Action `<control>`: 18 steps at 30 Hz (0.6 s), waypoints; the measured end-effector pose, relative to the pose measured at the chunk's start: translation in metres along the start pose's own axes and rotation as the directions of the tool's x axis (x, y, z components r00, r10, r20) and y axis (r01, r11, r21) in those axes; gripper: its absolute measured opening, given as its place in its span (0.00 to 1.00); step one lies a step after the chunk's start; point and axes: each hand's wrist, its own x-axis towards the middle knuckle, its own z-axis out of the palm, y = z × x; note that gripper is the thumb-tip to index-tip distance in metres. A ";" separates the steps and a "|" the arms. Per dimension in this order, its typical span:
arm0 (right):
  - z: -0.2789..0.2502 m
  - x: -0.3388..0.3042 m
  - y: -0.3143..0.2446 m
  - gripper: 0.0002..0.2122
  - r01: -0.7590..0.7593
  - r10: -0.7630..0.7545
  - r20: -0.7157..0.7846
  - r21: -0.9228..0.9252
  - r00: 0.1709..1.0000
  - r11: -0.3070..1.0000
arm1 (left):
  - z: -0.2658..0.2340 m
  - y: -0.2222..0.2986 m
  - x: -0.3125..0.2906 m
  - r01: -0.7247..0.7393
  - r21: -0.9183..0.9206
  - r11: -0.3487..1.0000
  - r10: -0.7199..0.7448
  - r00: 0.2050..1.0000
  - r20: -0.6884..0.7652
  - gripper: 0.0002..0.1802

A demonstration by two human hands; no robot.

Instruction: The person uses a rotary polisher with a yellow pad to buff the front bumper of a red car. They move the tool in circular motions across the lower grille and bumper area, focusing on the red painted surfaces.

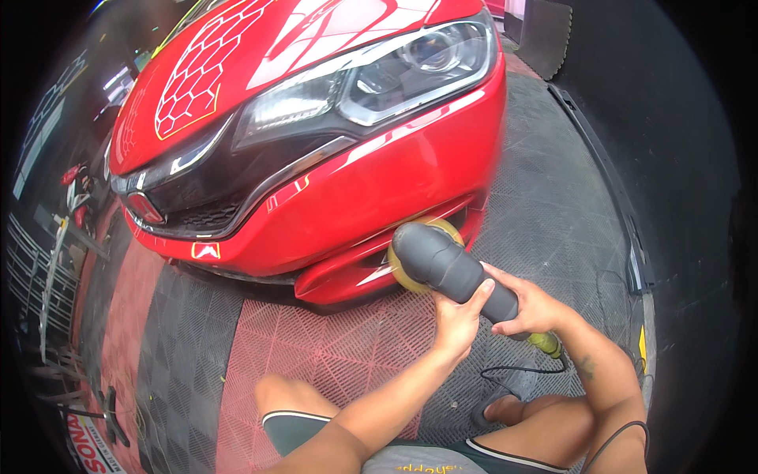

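Note:
Both of my hands are closed round a dark grey car polisher (446,265). My left hand (460,320) grips the near side of its body, thumb along the top. Farther back, my right hand (523,304) wraps the rear of the handle. A round yellow pad (407,276) shows round the polisher's head, its edge at the lower right of the red front bumper (379,186). Whether the pad presses on the paint is hidden by the tool. Above the bumper is the clear headlight (422,67) of the red car.
A black cable (513,368) runs from the polisher's green rear end (546,343) across the red and grey floor tiles (316,340). On the right stands a dark wall panel (663,158) with a black rail at its foot. Metal racks (47,276) line the left side.

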 end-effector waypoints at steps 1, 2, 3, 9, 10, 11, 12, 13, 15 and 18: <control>-0.005 -0.004 0.005 0.60 0.002 -0.002 -0.018 0.015 1.000 1.000 | 0.007 -0.005 0.002 0.005 0.008 1.000 -0.005 1.000 -0.005 0.36; -0.011 -0.008 0.008 0.60 -0.006 0.007 -0.030 0.021 1.000 1.000 | 0.013 -0.010 0.008 -0.012 0.035 0.999 0.011 0.999 0.037 0.35; -0.019 -0.012 0.010 0.60 -0.015 0.016 -0.043 0.027 0.999 1.000 | 0.021 -0.016 0.011 -0.014 0.040 0.999 0.014 1.000 0.023 0.34; -0.051 -0.022 0.027 0.62 -0.066 0.070 -0.068 0.064 0.995 0.996 | 0.054 -0.042 0.030 0.022 0.063 0.998 -0.023 1.000 0.017 0.34; -0.056 -0.026 0.031 0.63 -0.072 0.077 -0.082 0.063 0.994 0.995 | 0.064 -0.044 0.030 0.016 0.038 0.999 -0.016 1.000 -0.007 0.35; -0.059 -0.028 0.034 0.63 -0.077 0.082 -0.095 0.063 0.992 0.995 | 0.064 -0.044 0.031 0.018 0.040 0.999 -0.019 1.000 0.020 0.40; -0.059 -0.028 0.039 0.61 -0.056 0.058 -0.102 0.024 0.993 0.998 | 0.062 -0.042 0.031 0.018 0.043 0.999 -0.020 0.999 0.046 0.45; -0.058 -0.027 0.039 0.61 -0.056 0.058 -0.088 0.031 0.994 0.998 | 0.061 -0.041 0.032 0.018 0.046 0.999 -0.021 0.997 0.072 0.50; -0.051 -0.021 0.035 0.61 -0.052 0.055 -0.055 0.047 0.997 0.998 | 0.053 -0.038 0.025 0.003 0.072 0.997 -0.004 1.000 0.016 0.43; -0.032 -0.010 0.028 0.60 -0.014 0.013 0.030 0.026 0.999 1.000 | 0.026 -0.034 0.010 0.006 0.071 0.997 -0.003 0.999 -0.038 0.38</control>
